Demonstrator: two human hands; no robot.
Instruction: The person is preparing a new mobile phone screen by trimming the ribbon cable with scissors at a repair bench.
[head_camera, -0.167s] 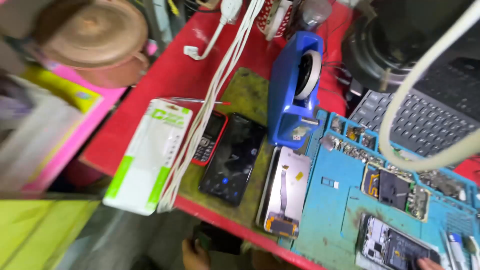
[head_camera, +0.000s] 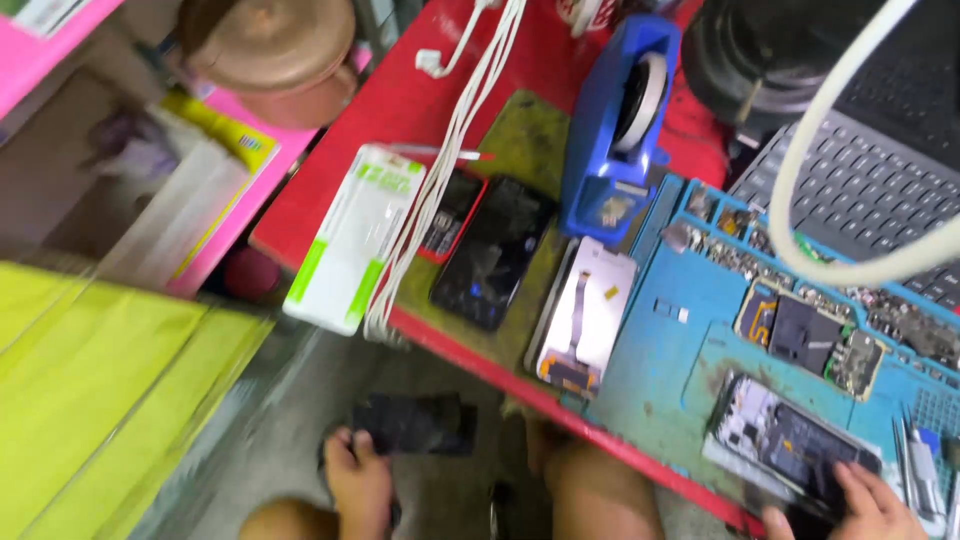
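The person's right hand (head_camera: 868, 505) rests at the lower right edge of the blue work mat (head_camera: 660, 370), and its fingers lie loosely spread on the near end of an opened phone (head_camera: 785, 440), which lies flat on the mat with its inner parts facing up. The fingers touch the phone but it cannot be told if they pinch it. The left hand (head_camera: 358, 485) is low, below the table edge, near the person's knee, and it seems to hold a dark flat thing (head_camera: 415, 425), perhaps a phone cover; the picture is blurred there, so it cannot be told how the fingers close on it. The opened phone looks thin, light and stiff, but it is probably fragile, because the small boards and cables inside are bare. It is better to take it by the two long side edges of the frame, not by pressing on the middle. The mat looks a little grippy, so the phone should not slide easily. Nearby on the mat lies a second opened phone (head_camera: 810, 335), and on the red table (head_camera: 370, 130) lie a black phone (head_camera: 492, 252), a white screen part (head_camera: 585, 315) and a blue tape holder (head_camera: 615, 125).
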